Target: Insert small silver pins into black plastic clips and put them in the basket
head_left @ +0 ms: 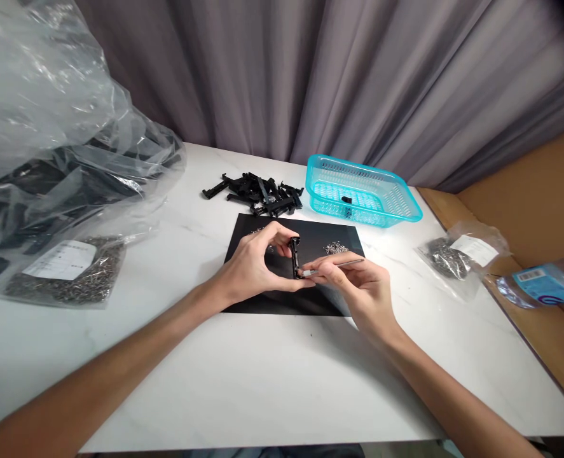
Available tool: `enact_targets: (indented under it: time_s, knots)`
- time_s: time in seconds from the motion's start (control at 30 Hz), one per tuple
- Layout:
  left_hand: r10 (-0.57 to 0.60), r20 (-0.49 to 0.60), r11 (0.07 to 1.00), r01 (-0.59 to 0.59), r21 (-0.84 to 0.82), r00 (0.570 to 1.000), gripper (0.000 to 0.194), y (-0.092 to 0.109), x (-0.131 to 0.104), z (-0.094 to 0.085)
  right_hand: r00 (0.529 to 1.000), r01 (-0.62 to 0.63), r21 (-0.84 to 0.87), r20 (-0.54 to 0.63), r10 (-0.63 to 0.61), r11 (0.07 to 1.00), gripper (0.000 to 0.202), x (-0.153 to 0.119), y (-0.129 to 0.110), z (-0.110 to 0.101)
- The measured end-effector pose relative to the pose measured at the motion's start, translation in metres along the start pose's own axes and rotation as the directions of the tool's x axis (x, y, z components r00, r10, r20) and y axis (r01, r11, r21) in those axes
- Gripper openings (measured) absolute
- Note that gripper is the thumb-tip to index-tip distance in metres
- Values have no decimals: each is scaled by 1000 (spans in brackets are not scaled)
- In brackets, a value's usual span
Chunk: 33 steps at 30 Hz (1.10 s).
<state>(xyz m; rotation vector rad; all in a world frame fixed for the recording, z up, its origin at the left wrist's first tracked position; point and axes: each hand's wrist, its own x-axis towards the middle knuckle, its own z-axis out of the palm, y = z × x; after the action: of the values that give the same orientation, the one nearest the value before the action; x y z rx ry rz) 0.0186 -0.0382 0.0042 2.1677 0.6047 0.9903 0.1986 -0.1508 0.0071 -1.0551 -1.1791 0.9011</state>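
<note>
My left hand [257,264] grips a narrow black plastic part [294,256] upright between thumb and fingers, above a black mat [282,304]. My right hand [360,283] holds a thin metal tool [341,264] with a pale end, which meets the lower end of the black part. Whether the tool's tip carries anything is too small to tell. Small metal pieces [335,248] lie in a pile at the mat's right; another pile [257,231] is partly hidden behind my left hand.
Several black parts [262,194] are heaped behind the mat. A blue basket [396,219] holding a black piece stands at the back right. Bags of metal pieces lie left [88,280] and right [446,257]. A large plastic bag [38,95] fills the upper left; cardboard [529,191] borders the right.
</note>
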Motion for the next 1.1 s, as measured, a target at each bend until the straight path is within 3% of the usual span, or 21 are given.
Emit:
enact_targets:
  time_s: [0.7,0.87,1.1]
  knots:
    - [10,16,1000,-10,-13,1000,66,2,-1,1,996,53,-87,72,-46,995,2,3,-6,-8]
    - [-4,31,1000,3,13,1000,64,4,0,-1,989,53,-94,141,-39,994,13,5,-5,-11]
    - [72,40,992,-76,102,997,65,4,-1,-2,976,83,-208,216,-37,974,6,6,-10,-13]
